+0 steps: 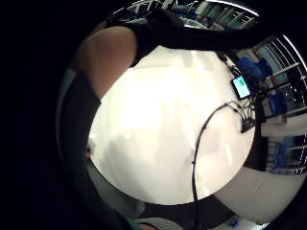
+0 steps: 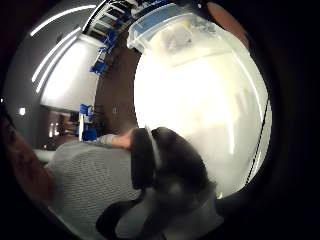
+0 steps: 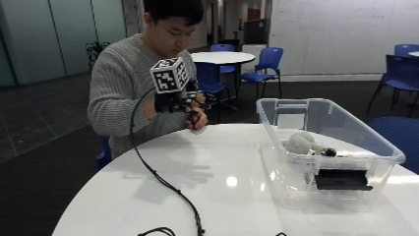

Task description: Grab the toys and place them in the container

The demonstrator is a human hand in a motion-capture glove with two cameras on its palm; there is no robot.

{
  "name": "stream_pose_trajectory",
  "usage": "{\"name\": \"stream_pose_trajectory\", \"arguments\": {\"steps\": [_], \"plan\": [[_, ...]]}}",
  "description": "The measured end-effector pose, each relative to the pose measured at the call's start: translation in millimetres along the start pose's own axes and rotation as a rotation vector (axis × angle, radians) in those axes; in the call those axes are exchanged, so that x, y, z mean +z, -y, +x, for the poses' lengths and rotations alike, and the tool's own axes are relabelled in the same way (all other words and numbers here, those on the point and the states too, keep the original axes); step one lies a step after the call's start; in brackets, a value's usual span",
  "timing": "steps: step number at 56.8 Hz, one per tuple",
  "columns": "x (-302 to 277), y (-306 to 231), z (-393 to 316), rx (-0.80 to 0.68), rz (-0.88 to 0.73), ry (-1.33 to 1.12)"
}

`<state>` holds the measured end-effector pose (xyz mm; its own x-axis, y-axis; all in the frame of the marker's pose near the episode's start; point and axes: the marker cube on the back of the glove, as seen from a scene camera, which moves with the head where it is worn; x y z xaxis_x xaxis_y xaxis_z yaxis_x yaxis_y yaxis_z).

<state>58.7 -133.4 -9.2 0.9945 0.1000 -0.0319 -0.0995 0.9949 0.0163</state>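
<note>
Gloved right hand (image 3: 190, 110), raised over the near side of the table (image 3: 216, 182) with fingers curled round a small pale toy (image 3: 196, 129) that looks light and soft, best cradled around its middle, well apart from the container (image 3: 327, 142).

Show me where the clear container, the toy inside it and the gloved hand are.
clear container (image 3: 383, 151): outside view, near rim.
pale toy (image 3: 299, 142): outside view, rounded body.
gloved right hand (image 3: 190, 109): outside view, back of hand.
</note>
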Motion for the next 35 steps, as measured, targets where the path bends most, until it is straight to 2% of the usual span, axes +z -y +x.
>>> {"name": "stream_pose_trajectory", "arguments": {"steps": [8, 15, 23, 35], "plan": [[41, -67, -39, -0.039, 0.021, -0.012], [81, -115, -66, -0.104, -0.051, -0.052], [101, -136, -77, -0.1, -0.094, -0.028], [105, -139, -73, -0.09, -0.102, -0.045]]}}
